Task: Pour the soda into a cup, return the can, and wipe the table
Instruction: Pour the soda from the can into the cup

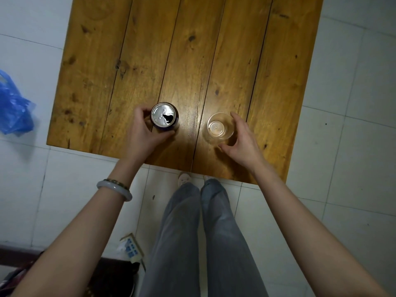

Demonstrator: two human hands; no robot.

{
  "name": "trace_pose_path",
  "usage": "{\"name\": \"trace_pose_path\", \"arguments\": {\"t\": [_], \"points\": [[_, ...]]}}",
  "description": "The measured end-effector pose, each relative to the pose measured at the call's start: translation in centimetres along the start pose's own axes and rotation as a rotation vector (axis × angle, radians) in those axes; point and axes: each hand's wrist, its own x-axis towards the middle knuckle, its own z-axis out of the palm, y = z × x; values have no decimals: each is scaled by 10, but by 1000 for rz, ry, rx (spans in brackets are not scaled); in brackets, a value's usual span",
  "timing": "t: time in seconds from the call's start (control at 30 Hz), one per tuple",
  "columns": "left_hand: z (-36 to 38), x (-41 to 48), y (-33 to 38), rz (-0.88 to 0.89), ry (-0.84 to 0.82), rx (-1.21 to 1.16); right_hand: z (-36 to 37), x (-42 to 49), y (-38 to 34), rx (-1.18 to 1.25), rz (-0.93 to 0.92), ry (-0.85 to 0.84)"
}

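Observation:
An opened soda can [164, 114] with a silver top stands upright on the wooden table [184, 50], near its front edge. My left hand [143, 133] wraps around the can's left and near side. To the right stands a clear plastic cup [220, 126], upright and looking empty. My right hand [242, 140] curls around the cup's right and near side, fingers apart; whether they touch the cup is unclear. No cloth is in view.
The table stands on a pale tiled floor [353, 146]. A blue plastic bag [12, 108] lies on the floor to the left. My legs in grey trousers [192, 232] stand at the table's front edge. A small box [131, 246] and dark items lie at lower left.

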Motion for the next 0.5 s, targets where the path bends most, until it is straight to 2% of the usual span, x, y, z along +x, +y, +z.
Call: {"name": "trace_pose_path", "arguments": {"t": [0.1, 0.23, 0.3, 0.5], "points": [[4, -2, -2, 8, 6, -40, 3, 3, 0, 10, -11, 8], [-2, 6, -8, 122, -116, 38, 6, 8, 3, 29, -11, 10], [-3, 8, -9, 165, -123, 27, 8, 10, 3, 40, -20, 29], [3, 4, -5, 95, -55, -3, 14, 13, -2, 75, -46, 53]]}}
